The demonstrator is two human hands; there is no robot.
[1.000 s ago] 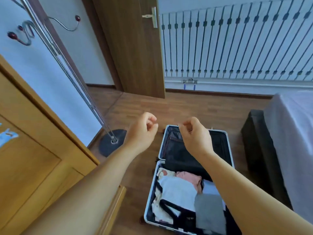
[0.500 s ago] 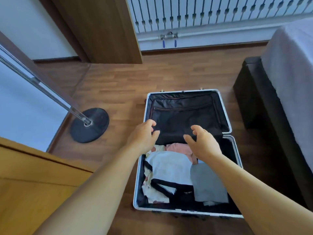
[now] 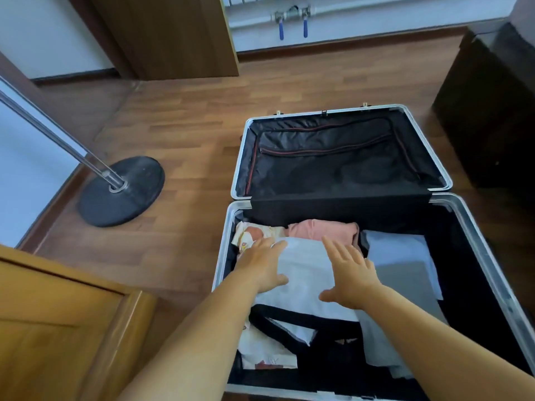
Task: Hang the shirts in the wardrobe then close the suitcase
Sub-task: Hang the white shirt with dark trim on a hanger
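Suitcase (image 3: pixel 474 256) lies open flat on wood floor, lid half far, packed half near. Clothes all inside near half, none hung yet by the look of it.

Top item: folded white shirt (image 3: pixel 307 273), centre-left of the packed half. A black strap (image 3: pixel 292 314) crosses its near end. Pink garment (image 3: pixel 324 230) at far edge, printed white garment (image 3: pixel 254 235) far left, pale blue shirt (image 3: pixel 405 250) w/ grey fold (image 3: pixel 405 279) to the right.

L hand (image 3: pixel 260 270): fingers straight, spread, palm down on or just over left edge of white shirt; holds nothing. Contact can't be confirmed.
R hand (image 3: pixel 350 279): fingers straight, thumb out, over right edge of same shirt; holds nothing.

Key relation: white shirt sits directly between and under both hands, long axis running near–far, roughly in line w/ forearms. Both hands about equally close, one per long edge. Judgement: next is a two-hand pickup by the sides; strap over near end may snag, so it likely needs sliding out toward far side or unclipping.

Wardrobe (image 3: pixel 58 328) corner near left. Coat stand base (image 3: pixel 121 192) left on floor.
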